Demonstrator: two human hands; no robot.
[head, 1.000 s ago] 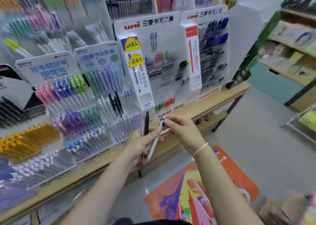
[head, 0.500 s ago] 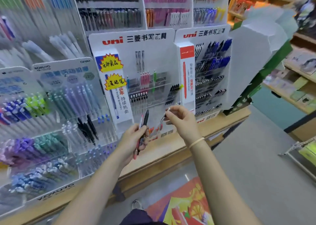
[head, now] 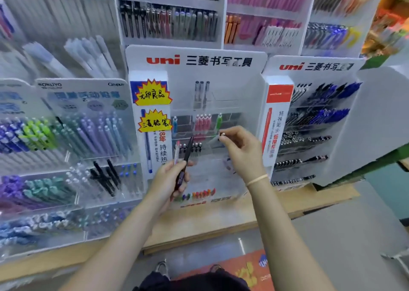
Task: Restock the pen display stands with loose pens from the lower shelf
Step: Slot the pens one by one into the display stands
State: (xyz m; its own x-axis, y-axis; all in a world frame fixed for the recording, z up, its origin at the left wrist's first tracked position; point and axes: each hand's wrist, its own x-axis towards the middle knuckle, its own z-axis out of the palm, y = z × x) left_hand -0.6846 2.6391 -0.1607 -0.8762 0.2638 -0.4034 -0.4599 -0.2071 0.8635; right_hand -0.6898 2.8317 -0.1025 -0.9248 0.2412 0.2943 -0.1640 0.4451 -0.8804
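Observation:
My left hand [head: 170,180] grips two pens upright, a black pen [head: 187,155] and a pink-red one [head: 176,152], in front of the clear uni display stand [head: 239,80]. My right hand [head: 241,151] pinches a pale pen [head: 218,136] by its top end, its tip blurred against the stand's middle tier. That tier holds pink pens [head: 202,124] and a green pen [head: 219,121]. Three dark pens [head: 201,91] stand in the top tier.
A Kokuyo stand [head: 84,135] with purple, green and black pens is on the left. A second uni stand [head: 316,122] with blue and black pens is on the right. All sit on a wooden shelf [head: 221,222]. An orange floor mat [head: 250,268] lies below.
Both hands rose from near the shelf edge up to the uni stand's middle tier. My right hand took the pale pen away from my left hand and toward the stand. The view tilted upward.

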